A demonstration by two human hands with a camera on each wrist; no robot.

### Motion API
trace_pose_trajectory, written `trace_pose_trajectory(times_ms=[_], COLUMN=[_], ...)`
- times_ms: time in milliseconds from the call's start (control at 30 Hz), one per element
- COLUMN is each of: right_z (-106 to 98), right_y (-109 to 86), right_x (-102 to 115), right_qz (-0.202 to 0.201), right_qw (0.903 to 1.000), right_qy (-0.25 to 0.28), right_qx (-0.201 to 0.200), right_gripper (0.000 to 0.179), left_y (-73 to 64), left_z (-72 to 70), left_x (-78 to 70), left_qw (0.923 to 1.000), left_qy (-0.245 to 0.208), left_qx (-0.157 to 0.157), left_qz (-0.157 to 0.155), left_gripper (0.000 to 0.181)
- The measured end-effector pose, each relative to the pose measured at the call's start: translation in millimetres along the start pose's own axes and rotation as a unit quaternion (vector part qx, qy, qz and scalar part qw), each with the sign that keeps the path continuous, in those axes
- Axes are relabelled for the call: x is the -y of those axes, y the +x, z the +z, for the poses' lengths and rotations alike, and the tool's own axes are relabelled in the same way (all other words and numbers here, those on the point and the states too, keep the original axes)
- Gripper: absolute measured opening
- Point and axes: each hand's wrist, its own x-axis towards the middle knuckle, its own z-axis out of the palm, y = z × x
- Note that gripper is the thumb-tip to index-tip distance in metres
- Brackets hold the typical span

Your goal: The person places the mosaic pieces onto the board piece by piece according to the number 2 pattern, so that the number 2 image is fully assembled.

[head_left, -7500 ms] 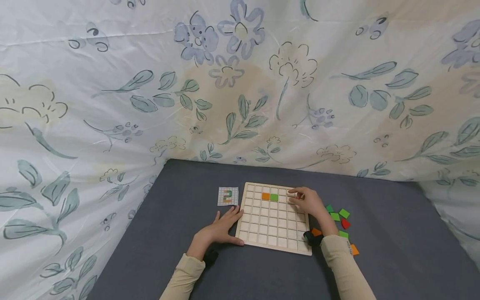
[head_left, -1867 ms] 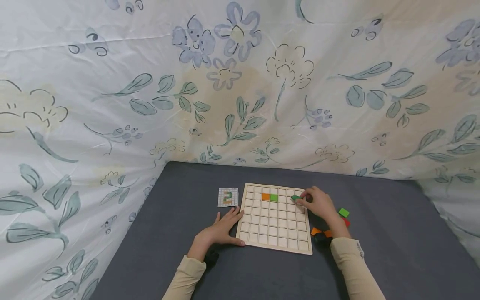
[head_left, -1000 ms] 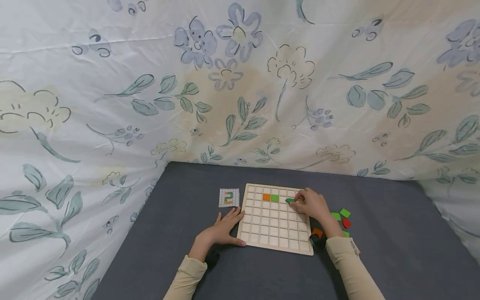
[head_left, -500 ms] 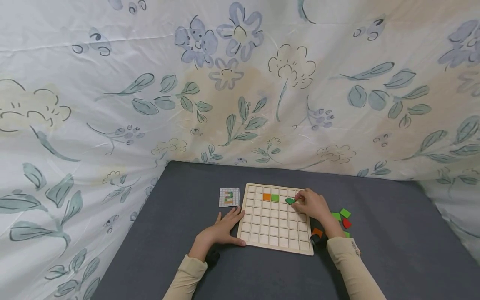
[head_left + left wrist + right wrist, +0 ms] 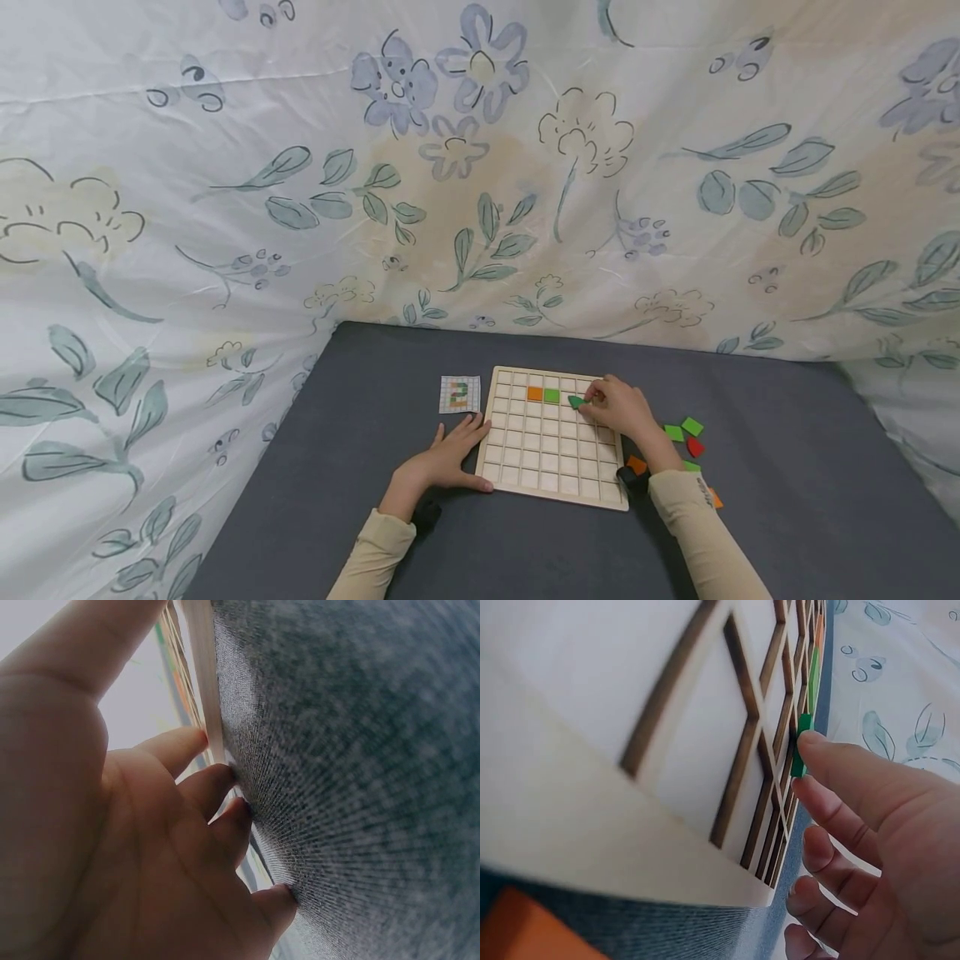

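My right hand [image 5: 621, 408] pinches a dark green tile [image 5: 576, 402] between thumb and index finger over the wooden grid board [image 5: 551, 498]. In the right wrist view the green tile [image 5: 802, 746] stands edge-on, close to the grid, with the thumb on it and the other fingers loosely bent. An orange tile [image 5: 535, 393] and a light green tile [image 5: 551, 396] sit side by side in the board's second row, just left of the held tile. My left hand [image 5: 444, 460] lies spread at the board's left edge, thumb and fingertips at the wooden rim [image 5: 206, 682].
Right of the board lie several loose pieces: light green tiles [image 5: 692, 427], a red piece [image 5: 695, 447] and orange tiles [image 5: 637, 464], some partly behind the right arm. A small printed pattern card [image 5: 459, 394] lies left of the board. A floral cloth [image 5: 480, 208] hangs behind the dark table [image 5: 390, 375].
The right hand, which had a small red piece at its fingers earlier, now holds the dark green tile and has shifted it left towards the light green one. The left hand stays put.
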Motion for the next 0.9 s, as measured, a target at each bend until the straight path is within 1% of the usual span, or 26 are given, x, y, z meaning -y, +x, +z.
trace_pose_trajectory(times_ms=[367,900], right_z=[1.7,5.9], right_y=[3.2,7.3], right_x=[5.7,10.2], right_qz=[0.000,-0.022], right_qw=[1.0000,0.9997], right_qy=[-0.004,-0.004], right_qx=[-0.004,-0.014], right_gripper=[0.017,0.018], left_y=[0.6,0.9], left_z=[1.0,1.6], left_x=[2.0,1.6], left_qw=[1.0000,1.0000], left_qy=[0.001,0.000], left_qx=[0.000,0.001], left_qz=[-0.003,-0.006], left_gripper=[0.099,0.099])
